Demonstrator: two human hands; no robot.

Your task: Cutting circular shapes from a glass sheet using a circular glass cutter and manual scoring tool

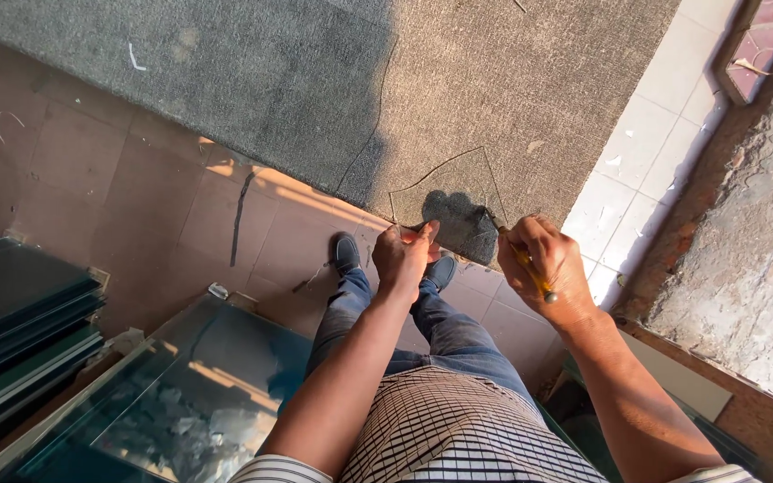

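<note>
At frame centre, left hand [404, 255] fingers pinch the clear glass piece [447, 201] steady while right hand [543, 266] fingers clench the yellow-handled glass cutter [530, 268]; maintain even pressure along the edge.

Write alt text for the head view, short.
Seen from above, a standing person's left hand pinches a small clear glass piece while the right hand holds a yellow-handled tool at its edge. Below: grey carpet, brown tiles, stacked glass sheets at left.
</note>
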